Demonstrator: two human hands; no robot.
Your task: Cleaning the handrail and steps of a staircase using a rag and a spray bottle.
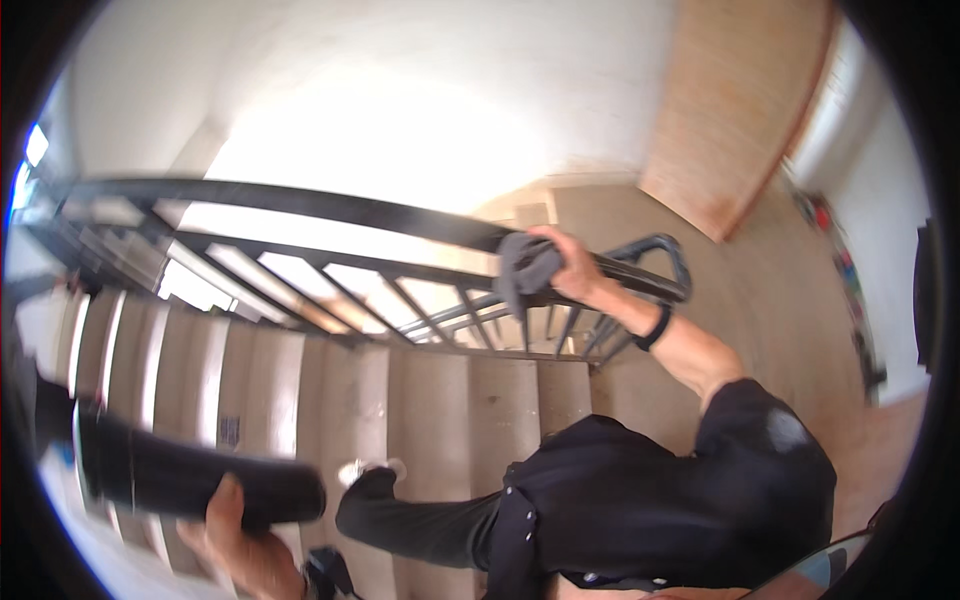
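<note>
Far left, you have a black cylinder (200, 470), tilted slightly, above the pale stairs (425, 420). Your left hand (245, 550) holds it from below, thumb laid over the near face towards its right end; the other fingers are partly hidden and blurred. Judgement: stiff, smooth, perhaps slippery; weight cannot be told. Best hold: wrap the barrel near its middle, so neither end drops.

Container check: the cylinder may be hollow, but you see no open mouth, so any contents are unknown.

Mid-view, the black handrail (350, 208) slopes down to the right over its slanting bars. It looks rigid and fixed; expect it to bear a firm push.

At the rail's right-hand stretch, you have the grey cloth (525, 268), bunched over the bar with a loose end hanging. Your right hand (570, 270) is closed over its right side, pressing it to the rail. Judgement: light, limp, not fragile, likely to slide or bunch; pinch the gathered part and keep the loose end tucked.

Far right, past a wooden panel (735, 100), small coloured items (845, 260) line the wall; too blurred to tell whether any are containers.
</note>
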